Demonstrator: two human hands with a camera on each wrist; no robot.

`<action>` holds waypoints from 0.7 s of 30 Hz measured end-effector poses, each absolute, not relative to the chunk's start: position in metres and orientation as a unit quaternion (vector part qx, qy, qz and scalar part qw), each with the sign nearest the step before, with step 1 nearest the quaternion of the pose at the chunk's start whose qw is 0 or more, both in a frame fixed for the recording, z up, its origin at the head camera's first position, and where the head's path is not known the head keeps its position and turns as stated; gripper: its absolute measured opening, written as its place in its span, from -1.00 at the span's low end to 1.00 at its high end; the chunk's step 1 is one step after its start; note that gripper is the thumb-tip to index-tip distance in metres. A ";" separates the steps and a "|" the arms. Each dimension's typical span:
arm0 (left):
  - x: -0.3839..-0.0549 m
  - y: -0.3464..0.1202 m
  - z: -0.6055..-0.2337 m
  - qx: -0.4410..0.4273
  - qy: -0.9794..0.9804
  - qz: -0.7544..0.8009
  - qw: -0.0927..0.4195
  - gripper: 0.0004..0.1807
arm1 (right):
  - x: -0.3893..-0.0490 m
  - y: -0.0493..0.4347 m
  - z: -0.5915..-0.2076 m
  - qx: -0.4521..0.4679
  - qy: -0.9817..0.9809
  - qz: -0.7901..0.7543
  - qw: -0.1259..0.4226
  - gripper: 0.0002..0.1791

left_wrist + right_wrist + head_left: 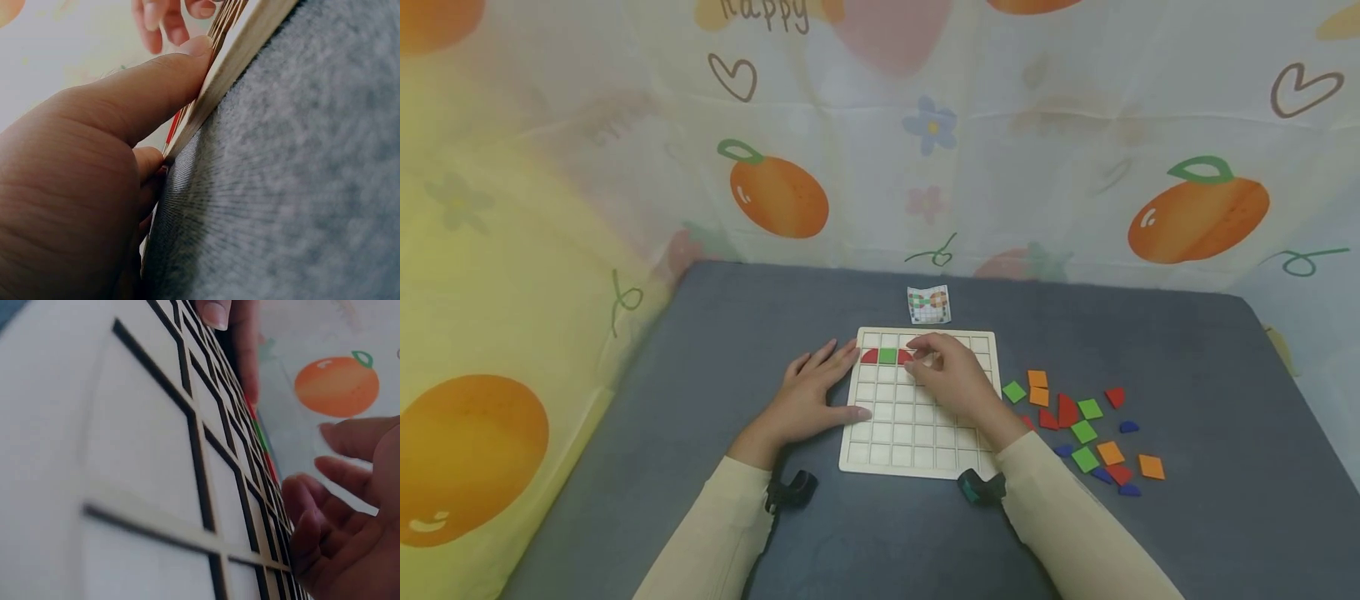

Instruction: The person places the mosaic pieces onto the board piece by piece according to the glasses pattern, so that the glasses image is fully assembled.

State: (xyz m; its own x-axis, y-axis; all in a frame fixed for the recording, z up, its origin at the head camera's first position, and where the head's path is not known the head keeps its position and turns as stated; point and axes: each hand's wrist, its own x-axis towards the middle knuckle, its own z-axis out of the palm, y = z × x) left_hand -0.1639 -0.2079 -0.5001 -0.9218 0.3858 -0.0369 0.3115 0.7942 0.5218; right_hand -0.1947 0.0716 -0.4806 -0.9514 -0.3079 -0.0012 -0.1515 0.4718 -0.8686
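Note:
A pale wooden grid board (880,457) lies on the table. In its second row from the far edge sit a red curved-edge piece (869,357), a green square (887,357) and another red piece (904,357), partly covered by fingertips. My left hand (808,396) rests on the board's left edge, thumb (156,87) over the rim and fingers spread along the side. Above the board hovers my right hand (951,375), beside the second red piece. In the right wrist view, the right hand's fingers (350,472) are loosely bent, with nothing visible between them.
Loose orange squares (1151,467), green squares (1084,432), red pieces (1067,410) and blue pieces (1129,427) lie scattered right of the board. A small printed pattern card (929,305) lies beyond its far edge. Behind the table (737,333) hangs a fruit-print cloth (865,150).

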 end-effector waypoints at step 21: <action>-0.162 -0.207 -0.499 0.186 0.941 0.275 0.067 0.18 | -0.172 0.140 -0.467 -0.169 0.790 -0.587 0.051 -0.55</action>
State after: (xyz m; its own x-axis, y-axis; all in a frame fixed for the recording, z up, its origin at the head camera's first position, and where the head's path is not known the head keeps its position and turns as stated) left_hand -0.1621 -0.2073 -0.4991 -0.9220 0.3865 -0.0240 0.3130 0.7802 0.5415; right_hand -0.1717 0.1404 -0.4669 -0.9375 -0.3271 0.1188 -0.2081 0.2534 -0.9447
